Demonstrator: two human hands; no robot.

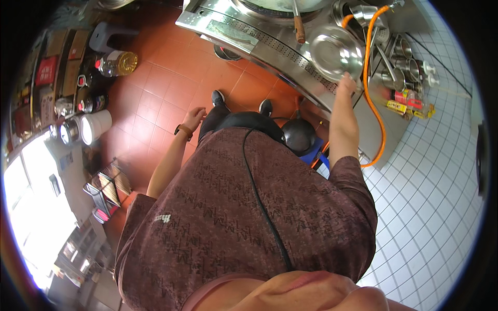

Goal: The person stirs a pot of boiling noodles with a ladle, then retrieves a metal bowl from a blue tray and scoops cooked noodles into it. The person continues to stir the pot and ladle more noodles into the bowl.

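My right hand (346, 84) grips the near rim of a round, shiny metal basin (334, 52). The basin is over the right part of the stainless steel cooking range (272, 44), and its inside looks bare. Just beyond it, a tool with a wooden handle (299, 30) reaches into a large wok (272, 4), cut off by the top of the picture. My left hand (194, 117) hangs beside my left hip over the tiled floor, fingers loosely bent and holding nothing. A brown-strapped watch (183, 131) is on that wrist.
An orange hose (366, 74) curves down right of the basin. Metal pots (400, 64) and condiment bottles (408, 99) stand against the white tiled wall. A black wok (298, 136) is low by my right leg. Left are an oil jug (116, 63), a white bucket (96, 126) and shelves (58, 62).
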